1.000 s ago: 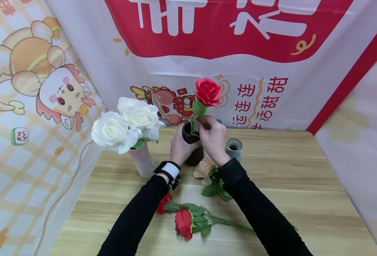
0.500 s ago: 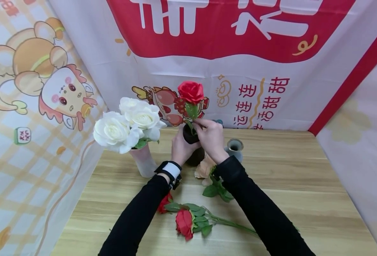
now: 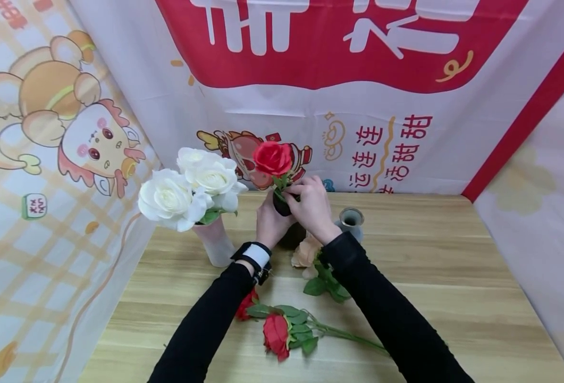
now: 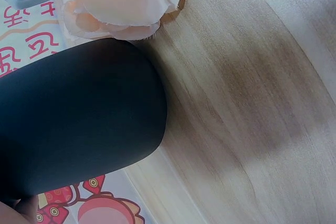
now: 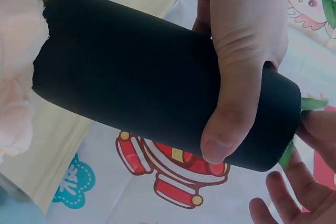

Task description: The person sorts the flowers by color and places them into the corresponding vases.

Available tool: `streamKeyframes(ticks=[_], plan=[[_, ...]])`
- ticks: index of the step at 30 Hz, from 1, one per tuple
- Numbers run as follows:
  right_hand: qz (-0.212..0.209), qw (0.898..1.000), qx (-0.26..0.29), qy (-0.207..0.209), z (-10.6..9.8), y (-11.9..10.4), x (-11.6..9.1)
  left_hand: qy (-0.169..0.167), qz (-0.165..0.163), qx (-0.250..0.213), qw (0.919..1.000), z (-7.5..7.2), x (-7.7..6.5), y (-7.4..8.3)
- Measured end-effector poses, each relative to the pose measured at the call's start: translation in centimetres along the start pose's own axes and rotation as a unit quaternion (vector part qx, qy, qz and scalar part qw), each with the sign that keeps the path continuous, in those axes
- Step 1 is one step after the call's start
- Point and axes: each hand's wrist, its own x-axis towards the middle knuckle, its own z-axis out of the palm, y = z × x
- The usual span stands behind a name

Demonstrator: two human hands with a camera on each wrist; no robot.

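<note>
Down and to the left has moved the red rose (image 3: pixel 272 158), now just above the mouth of the black vase (image 5: pixel 128 74), near the back edge of the bench (image 3: pixel 430 260). Left hand (image 3: pixel 271 222) has its grip curled round the vase; right hand (image 3: pixel 312 205) pinches the rose below its bloom.
</note>
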Motion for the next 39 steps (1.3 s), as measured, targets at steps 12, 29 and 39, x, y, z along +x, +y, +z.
streamKeyframes(ticks=[12, 29, 39], plan=[[-0.007, 0.991, 0.072, 0.116, -1.2, 0.7, -1.8, -0.009, 0.003, -0.018, 0.9998, 0.3, 0.1, 0.3], [-0.035, 0.994, 0.08, 0.073, -4.7, 0.2, -8.0, 0.009, -0.022, -0.088, 0.9958, 0.4, -0.3, 0.0], [0.017, 0.996, 0.044, -0.073, -5.8, 0.0, -14.2, 0.018, -0.008, -0.101, 0.9947, 0.6, -0.5, 0.1]])
